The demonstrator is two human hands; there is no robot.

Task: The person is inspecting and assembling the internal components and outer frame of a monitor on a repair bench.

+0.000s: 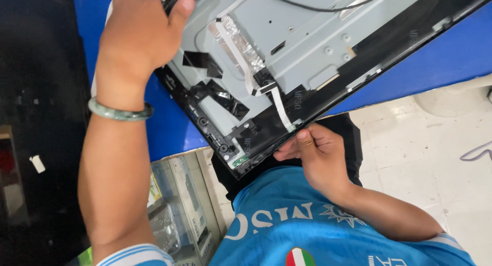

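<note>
Left hand (136,38) is bracing the monitor chassis (307,46), fingers clamped on its edge; right hand (315,153), fingers pinched together, is working the white ribbon cable (281,108) free, which wants a gentle pull.

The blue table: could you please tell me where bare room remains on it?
The blue table is bare right of the opened monitor back, and in a strip between its lower-left edge and the left hand's forearm. The corner near the right hand is crowded with ribbon cable.
</note>
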